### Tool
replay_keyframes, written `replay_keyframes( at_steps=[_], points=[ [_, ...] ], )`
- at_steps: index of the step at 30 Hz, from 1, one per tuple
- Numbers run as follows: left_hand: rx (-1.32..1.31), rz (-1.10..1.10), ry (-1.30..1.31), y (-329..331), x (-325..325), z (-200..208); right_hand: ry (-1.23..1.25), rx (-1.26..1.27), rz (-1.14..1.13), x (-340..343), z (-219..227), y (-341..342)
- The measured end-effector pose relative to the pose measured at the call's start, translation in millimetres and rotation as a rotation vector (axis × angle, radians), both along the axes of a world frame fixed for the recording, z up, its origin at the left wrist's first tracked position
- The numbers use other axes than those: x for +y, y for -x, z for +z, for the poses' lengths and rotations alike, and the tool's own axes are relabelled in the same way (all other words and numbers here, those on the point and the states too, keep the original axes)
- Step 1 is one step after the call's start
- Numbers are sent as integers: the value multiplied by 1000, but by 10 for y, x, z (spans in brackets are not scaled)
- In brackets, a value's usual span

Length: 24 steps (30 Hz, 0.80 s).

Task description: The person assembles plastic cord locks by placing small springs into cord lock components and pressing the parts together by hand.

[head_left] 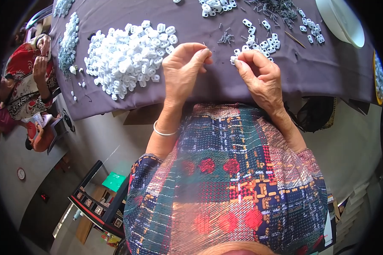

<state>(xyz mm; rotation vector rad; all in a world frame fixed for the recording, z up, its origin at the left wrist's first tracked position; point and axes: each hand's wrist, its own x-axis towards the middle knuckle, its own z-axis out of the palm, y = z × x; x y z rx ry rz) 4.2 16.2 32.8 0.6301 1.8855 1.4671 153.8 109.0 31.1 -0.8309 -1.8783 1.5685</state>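
Over the near part of the cloth, my left hand (184, 63) is closed in a pinch. A thin grey tip, which looks like one of the small springs, pokes out above its thumb. My right hand (261, 74) pinches a white plastic cord lock part (233, 60) between thumb and forefinger. Just beyond it lie loose white parts with holes (266, 44). Between and beyond the hands is a little group of grey springs (226, 37). A large heap of white plastic pieces (127, 59) lies left of my left hand.
A dark cloth (191, 21) covers the table. More springs (281, 10) are piled at the far right, near a thin pointed stick (295, 40) and a white basin (342, 21). Another person (30, 72) sits at the left, beside more small parts (69, 42).
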Motion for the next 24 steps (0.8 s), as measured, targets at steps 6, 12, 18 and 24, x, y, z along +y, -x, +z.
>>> replay_keyframes(
  at_steps=[6, 12, 18, 24],
  points=[
    [-614, -25, -109, -45, -148, -11, 240, -52, 25, -31, 55, 27],
    [-579, -52, -138, -111, -205, -5, 337, -98, 118, -59, 147, 33],
    [-542, -83, -119, -125, -213, 40, 410, -142, 134, -78, 164, 42],
    [-492, -94, -74, -141, -213, 46, 413, -152, 157, -91, 149, 42]
  ],
)
